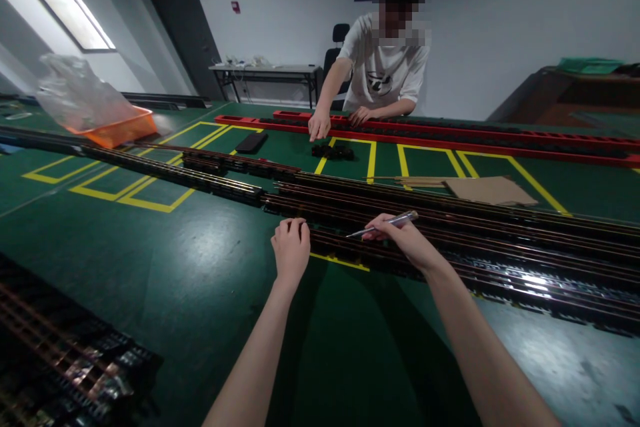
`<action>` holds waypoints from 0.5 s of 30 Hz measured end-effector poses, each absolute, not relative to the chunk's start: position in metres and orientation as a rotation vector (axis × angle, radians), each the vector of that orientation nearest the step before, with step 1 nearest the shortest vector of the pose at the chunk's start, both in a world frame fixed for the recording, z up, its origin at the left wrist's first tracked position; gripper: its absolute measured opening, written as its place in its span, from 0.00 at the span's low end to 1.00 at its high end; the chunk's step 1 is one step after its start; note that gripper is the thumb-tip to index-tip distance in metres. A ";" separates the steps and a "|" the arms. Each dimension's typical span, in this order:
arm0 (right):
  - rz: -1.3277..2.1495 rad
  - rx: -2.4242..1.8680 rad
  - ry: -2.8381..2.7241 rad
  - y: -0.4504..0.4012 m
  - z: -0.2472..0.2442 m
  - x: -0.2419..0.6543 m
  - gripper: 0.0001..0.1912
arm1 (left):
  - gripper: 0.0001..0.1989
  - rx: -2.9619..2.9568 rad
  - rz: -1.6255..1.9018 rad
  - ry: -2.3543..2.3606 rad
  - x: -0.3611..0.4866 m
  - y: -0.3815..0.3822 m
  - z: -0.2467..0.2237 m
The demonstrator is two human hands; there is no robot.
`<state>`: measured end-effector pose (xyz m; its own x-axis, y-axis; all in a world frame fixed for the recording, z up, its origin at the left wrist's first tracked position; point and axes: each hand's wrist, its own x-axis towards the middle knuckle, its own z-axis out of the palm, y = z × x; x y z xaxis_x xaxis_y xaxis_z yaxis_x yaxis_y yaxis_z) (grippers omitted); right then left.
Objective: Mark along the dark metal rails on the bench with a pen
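My left hand (291, 250) is closed with its fingers bent over the left end of a long black strip (335, 240) with copper-coloured lines. Parts of the fingertips are hidden behind the knuckles. In my right hand (400, 238) is a slim silver pen-like tool (401, 218) with a thin pointed tip. That tip points left and down at the strip, right of my left hand; whether it touches cannot be told. Behind the strip, several similar long black strips (450, 227) lie side by side across the green table (215, 293).
Across the table a co-worker (385, 67) reaches toward a small black pile (333, 151) beside long red trays (450, 140). Cardboard (493, 191), a dark phone-like slab (251, 142) and an orange bin (120, 130) with plastic bags lie around. More strips (65, 347) occupy the near left.
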<state>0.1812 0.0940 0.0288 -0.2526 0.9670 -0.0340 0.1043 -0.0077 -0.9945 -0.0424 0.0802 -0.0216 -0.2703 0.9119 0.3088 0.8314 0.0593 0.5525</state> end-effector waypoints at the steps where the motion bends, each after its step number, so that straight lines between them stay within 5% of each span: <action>1: 1.360 -1.178 -1.463 0.094 0.029 0.182 0.10 | 0.14 1.815 0.993 2.194 -0.042 0.080 -0.021; 15: 1.321 -1.250 -1.467 0.091 0.030 0.190 0.10 | 0.14 1.815 0.977 2.210 -0.042 0.080 -0.022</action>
<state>0.1901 0.0909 0.0304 -0.2084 0.9763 -0.0591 0.1610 -0.0254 -0.9866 -0.0420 0.0798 -0.0219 -0.2744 0.9137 0.2999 0.8367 0.0731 0.5428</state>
